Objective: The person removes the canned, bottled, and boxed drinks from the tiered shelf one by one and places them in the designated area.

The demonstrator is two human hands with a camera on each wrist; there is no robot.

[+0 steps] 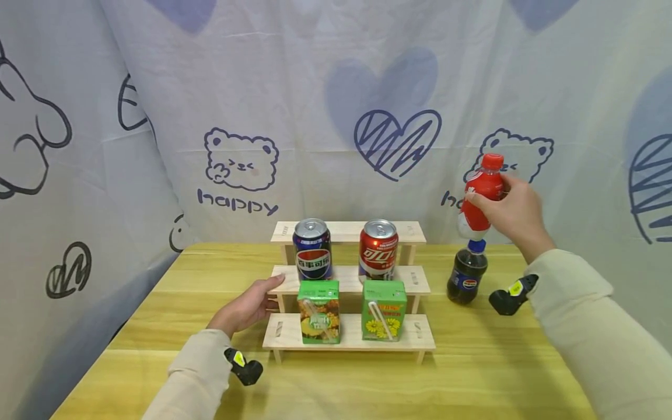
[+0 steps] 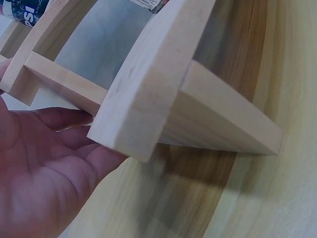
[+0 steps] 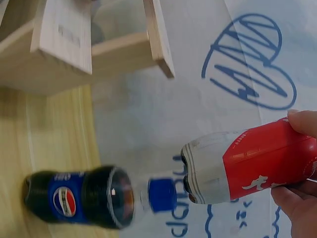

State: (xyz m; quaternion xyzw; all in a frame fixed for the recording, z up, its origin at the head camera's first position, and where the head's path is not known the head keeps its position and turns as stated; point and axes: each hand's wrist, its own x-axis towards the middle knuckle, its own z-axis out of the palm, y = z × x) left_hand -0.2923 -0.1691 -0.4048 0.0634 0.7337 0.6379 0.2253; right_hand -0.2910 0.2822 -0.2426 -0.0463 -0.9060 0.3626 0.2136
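My right hand (image 1: 517,213) holds a small bottle with a red cap and a red and white label (image 1: 484,189) around its upper part, in the air and slightly tilted. Just below it, a Pepsi bottle (image 1: 467,274) of dark cola with a blue cap stands on the table. My left hand (image 1: 249,306) grips the left side of a three-tier wooden stand (image 1: 346,347), thumb on the middle step and fingers beneath. On the middle step are a blue Pepsi can (image 1: 312,251) and a red cola can (image 1: 378,251). Two green drink cartons with straws, a left one (image 1: 319,312) and a right one (image 1: 384,310), occupy the bottom step.
The stand's top step (image 1: 346,232) shows behind the cans. Under everything lies a wood-grain table (image 1: 472,361). A pale curtain (image 1: 310,87) printed with hearts and bears hangs behind and at the left.
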